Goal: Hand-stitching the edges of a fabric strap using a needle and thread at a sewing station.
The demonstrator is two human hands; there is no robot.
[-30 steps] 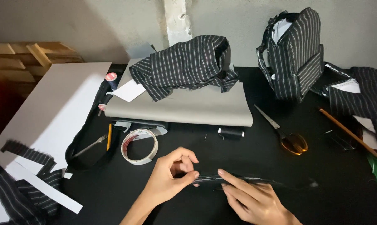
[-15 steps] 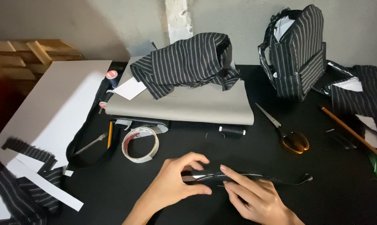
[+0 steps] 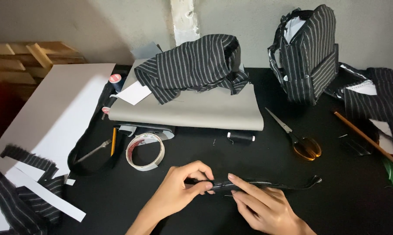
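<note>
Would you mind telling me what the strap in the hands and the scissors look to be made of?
The strap, pinched by the left hand and right hand, looks like black fabric or faux leather, slightly glossy and limp. The scissors show bare metal blades and translucent amber handles, probably plastic.

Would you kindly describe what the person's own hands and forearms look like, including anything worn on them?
Both the left hand and the right hand are bare: no gloves, rings, watch or bracelets show. The forearms are uncovered as far as the picture's lower edge, with no sleeve in view.
</note>
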